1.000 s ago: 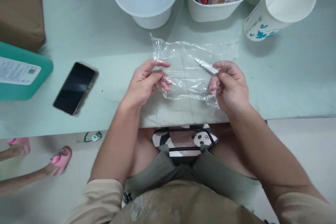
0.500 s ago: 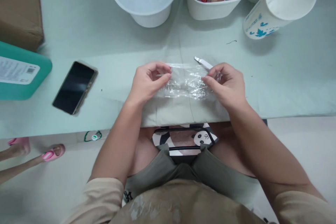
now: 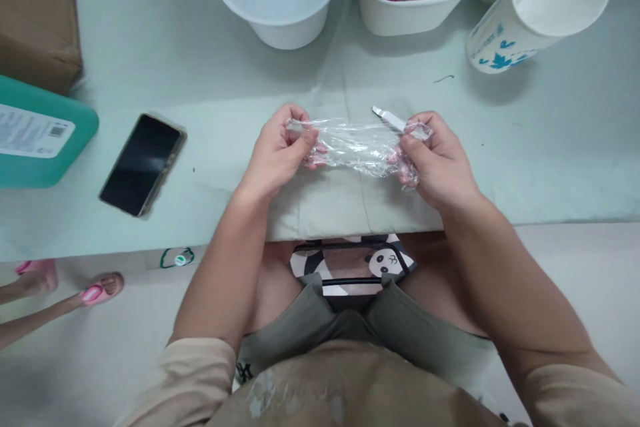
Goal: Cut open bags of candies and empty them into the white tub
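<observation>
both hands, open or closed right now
Left hand: closed, holding one end of the clear plastic.
Right hand: closed, holding the plastic's other end and a slim white tool.

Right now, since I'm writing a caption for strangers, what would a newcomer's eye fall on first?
Likely the shiny, crinkled clear plastic, stretched mid-picture between the left grip and the right grip, the latter also holding a slim white tool. Next, perhaps, the teal container at the left edge and the nearer white cup with blue print, upper right.
</observation>
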A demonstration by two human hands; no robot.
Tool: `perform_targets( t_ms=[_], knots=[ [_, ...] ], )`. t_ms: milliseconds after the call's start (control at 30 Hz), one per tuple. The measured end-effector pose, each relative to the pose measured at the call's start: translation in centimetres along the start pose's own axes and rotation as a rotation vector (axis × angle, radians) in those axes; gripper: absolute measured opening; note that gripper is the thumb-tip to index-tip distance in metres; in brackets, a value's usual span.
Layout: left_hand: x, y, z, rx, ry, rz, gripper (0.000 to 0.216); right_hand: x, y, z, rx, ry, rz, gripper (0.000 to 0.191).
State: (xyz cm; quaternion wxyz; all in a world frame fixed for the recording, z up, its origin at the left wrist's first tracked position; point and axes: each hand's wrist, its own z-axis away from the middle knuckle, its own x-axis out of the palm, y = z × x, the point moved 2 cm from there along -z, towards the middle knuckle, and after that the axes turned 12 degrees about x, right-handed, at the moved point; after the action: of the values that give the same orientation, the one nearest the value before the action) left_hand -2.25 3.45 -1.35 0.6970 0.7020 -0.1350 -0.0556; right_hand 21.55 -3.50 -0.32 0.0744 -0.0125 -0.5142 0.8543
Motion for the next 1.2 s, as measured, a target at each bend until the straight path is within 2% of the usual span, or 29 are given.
perform_targets(
  t_ms=[100, 267, 300, 367, 433, 467, 533, 567, 600, 667, 767, 833, 933, 1000, 1033, 1067, 1100, 1133, 1200],
  knots=[
    [-0.3, 0.4, 0.2, -0.037, -0.057, 0.025, 0.038, -0.2, -0.2, -0.1, -0.034, -0.070, -0.008, 0.026],
    [-0.9, 1.3, -0.2, -0.031, -0.092, 0.250, 0.029, -0.7, -1.0, 0.1, -0.073, -0.130, -0.046, 0.019],
    [-1.0, 1.3, -0.3, -0.024, -0.098, 0.258, 0.028, -0.7, -1.2, 0.2, -0.098, -0.127, -0.010, 0.024],
    [-1.0, 1.2, -0.4, 0.020, -0.095, 0.185, 0.032, -0.8, -1.2, 0.3, -0.175, -0.092, 0.086, 0.048],
    [-0.9, 1.0, -0.3, 0.093, -0.072, 0.014, 0.028, -0.9, -0.9, 0.4, -0.233, 0.015, 0.220, 0.059],
    [-0.8, 0.9, -0.2, 0.127, -0.062, -0.077, 0.021, -1.0, -0.7, 0.4, -0.242, 0.083, 0.300, 0.054],
    [-0.5, 0.7, -0.1, 0.171, -0.045, -0.198, 0.008, -1.3, -0.2, 0.4, -0.232, 0.169, 0.458, 0.030],
    [-0.4, 0.5, -0.1, 0.188, -0.032, -0.224, 0.016, -1.2, -0.1, 0.4, -0.225, 0.159, 0.532, 0.024],
    [-0.4, 0.4, -0.2, 0.208, -0.012, -0.237, 0.023, -1.1, -0.1, 0.5, -0.219, 0.104, 0.602, 0.031],
    [-0.4, 0.1, -0.4, 0.265, 0.039, -0.254, 0.030, -0.3, -0.2, 1.0, -0.192, -0.109, 0.734, 0.040],
    [-0.3, -0.3, -0.5, 0.323, 0.065, -0.279, 0.024, 1.5, -0.8, 2.4, -0.101, -0.464, 0.830, 0.029],
    [0.0, -0.3, -0.4, 0.328, 0.042, -0.287, 0.019, 2.6, -1.1, 3.3, -0.021, -0.633, 0.802, 0.023],
    [0.7, 0.1, 0.0, 0.294, -0.039, -0.319, 0.013, 3.3, -0.9, 4.3, 0.189, -0.884, 0.688, 0.022],
    [1.4, 0.5, 0.4, 0.267, -0.174, -0.376, 0.008, 3.3, -0.8, 4.9, 0.285, -1.041, 0.558, 0.029],
    [1.7, 0.6, 0.6, 0.261, -0.266, -0.408, 0.007, 3.1, -0.8, 5.0, 0.284, -1.068, 0.475, 0.037],
    [2.1, 0.8, 0.8, 0.256, -0.359, -0.432, 0.010, 2.8, -0.8, 5.0, 0.247, -1.041, 0.395, 0.045],
    [2.4, 0.9, 1.0, 0.254, -0.431, -0.442, 0.014, 2.5, -0.8, 4.7, 0.189, -0.949, 0.337, 0.051],
    [2.6, 1.0, 1.2, 0.256, -0.471, -0.441, 0.018, 2.1, -0.8, 4.3, 0.125, -0.795, 0.309, 0.053],
    [2.9, 1.3, 1.4, 0.285, -0.462, -0.411, 0.023, 1.2, -0.7, 3.3, 0.012, -0.402, 0.370, 0.048]
  ],
)
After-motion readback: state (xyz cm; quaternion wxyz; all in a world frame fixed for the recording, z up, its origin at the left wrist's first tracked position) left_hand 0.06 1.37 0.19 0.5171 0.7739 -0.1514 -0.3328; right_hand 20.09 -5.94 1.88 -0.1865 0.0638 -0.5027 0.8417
